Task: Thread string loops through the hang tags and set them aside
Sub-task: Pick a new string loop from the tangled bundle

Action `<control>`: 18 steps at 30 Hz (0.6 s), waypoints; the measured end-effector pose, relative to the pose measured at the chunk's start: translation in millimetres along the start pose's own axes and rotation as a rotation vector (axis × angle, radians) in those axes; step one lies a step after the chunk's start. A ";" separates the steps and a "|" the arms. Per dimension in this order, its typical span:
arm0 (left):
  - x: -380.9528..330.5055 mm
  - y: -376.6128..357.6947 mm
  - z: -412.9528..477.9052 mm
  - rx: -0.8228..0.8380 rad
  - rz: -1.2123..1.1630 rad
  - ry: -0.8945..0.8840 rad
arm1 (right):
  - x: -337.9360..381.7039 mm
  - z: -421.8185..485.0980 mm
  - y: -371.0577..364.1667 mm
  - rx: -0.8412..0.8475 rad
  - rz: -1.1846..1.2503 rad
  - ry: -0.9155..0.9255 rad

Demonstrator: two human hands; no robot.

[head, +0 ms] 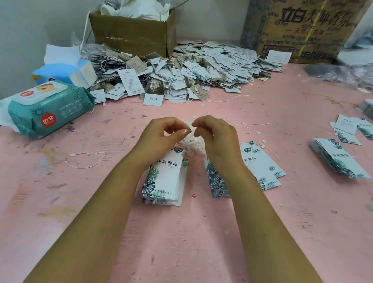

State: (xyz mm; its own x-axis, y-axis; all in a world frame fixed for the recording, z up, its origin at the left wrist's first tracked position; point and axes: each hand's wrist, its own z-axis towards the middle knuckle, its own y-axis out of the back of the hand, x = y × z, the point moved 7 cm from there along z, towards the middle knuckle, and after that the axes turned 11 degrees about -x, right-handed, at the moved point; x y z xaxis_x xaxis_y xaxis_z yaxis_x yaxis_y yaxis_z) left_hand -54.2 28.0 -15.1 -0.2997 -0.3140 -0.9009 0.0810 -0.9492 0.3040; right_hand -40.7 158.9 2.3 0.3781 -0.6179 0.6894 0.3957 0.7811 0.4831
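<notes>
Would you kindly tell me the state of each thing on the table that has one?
left hand: pinches string bundle
right hand: pinches string bundle
string bundle: tangled, between the hands
tag stack: lying flat, neat
wipes pack: lid closed
small cardboard box: open, stuffed
tissue pack: open, sheet sticking out

I am looking down on a wide pink table (pixel 182 243) whose top is showing scuffs, scratches and yellowish stains. A plain white wall (pixel 34 8) is running behind it, with an open brown cardboard box (pixel 132 33) and a large printed cardboard carton (pixel 306 27) standing against it. Soft, even light is falling across the top.
</notes>
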 end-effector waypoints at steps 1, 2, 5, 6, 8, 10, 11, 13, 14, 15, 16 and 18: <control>2.4 1.0 0.1 -0.005 0.033 0.003 | -0.8 0.5 -0.2 0.000 -0.091 0.035; 4.7 2.3 0.2 -0.015 0.070 0.006 | -1.3 0.9 -0.6 -0.001 -0.169 0.074; 9.5 6.5 0.4 -0.053 0.184 0.014 | -3.4 1.2 -0.4 -0.014 -0.299 0.134; 10.0 7.7 0.3 -0.066 0.224 0.016 | -5.1 1.4 0.6 -0.021 -0.330 0.139; 10.5 10.2 -0.1 -0.091 0.285 0.019 | -8.9 1.1 3.9 -0.035 -0.383 0.145; 11.3 11.6 -0.4 -0.099 0.298 0.028 | -13.7 0.8 7.7 -0.035 -0.432 0.140; 11.7 11.9 -0.3 -0.097 0.297 0.034 | -16.6 0.9 9.7 -0.036 -0.451 0.128; 12.4 11.8 -0.7 -0.088 0.290 0.048 | -22.0 1.4 13.7 -0.046 -0.466 0.085; 13.0 12.0 -0.9 -0.085 0.287 0.059 | -24.0 1.6 15.7 -0.056 -0.468 0.060; 13.5 12.6 -1.1 -0.085 0.288 0.067 | -25.3 1.5 17.8 -0.070 -0.467 0.036; 14.2 13.5 -0.7 -0.087 0.294 0.071 | -26.1 1.1 20.3 -0.091 -0.454 0.012; 16.1 15.7 1.4 -0.091 0.330 0.055 | -26.9 0.1 26.8 -0.150 -0.379 -0.044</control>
State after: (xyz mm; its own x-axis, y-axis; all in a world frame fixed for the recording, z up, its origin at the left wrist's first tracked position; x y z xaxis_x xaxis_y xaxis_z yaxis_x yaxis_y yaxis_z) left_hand -59.0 8.1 -24.4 -0.1917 -0.6024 -0.7748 0.2499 -0.7934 0.5551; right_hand -40.4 196.4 -3.2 0.1474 -0.8522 0.5020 0.6192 0.4753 0.6251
